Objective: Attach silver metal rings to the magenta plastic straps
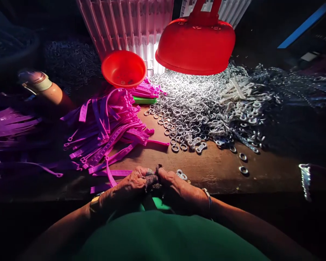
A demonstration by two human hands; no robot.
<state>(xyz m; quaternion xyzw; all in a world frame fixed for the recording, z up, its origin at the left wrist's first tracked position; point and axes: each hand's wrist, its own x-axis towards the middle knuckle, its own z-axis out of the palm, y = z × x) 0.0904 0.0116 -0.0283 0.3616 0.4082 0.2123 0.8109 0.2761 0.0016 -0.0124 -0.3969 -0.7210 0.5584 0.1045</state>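
The left hand (pixel 130 186) and right hand (pixel 176 188) are meeting at the near edge of the tabletop (pixel 206 170), fingers curled narrow together around something small and dark; what it is cannot be told. A pair of metal rings (pixel 182 175) is lying just beside the right hand at one o'clock. Purple plastic straps (pixel 108 130) are sprawling at ten o'clock, and the ring pile (pixel 198 108) is shining at one o'clock under a red lamp (pixel 195 47).

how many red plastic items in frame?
2: a small red bowl at the back behind the purple straps, and a large red lamp shade hanging over the metal rings. Dark edges may hide more.
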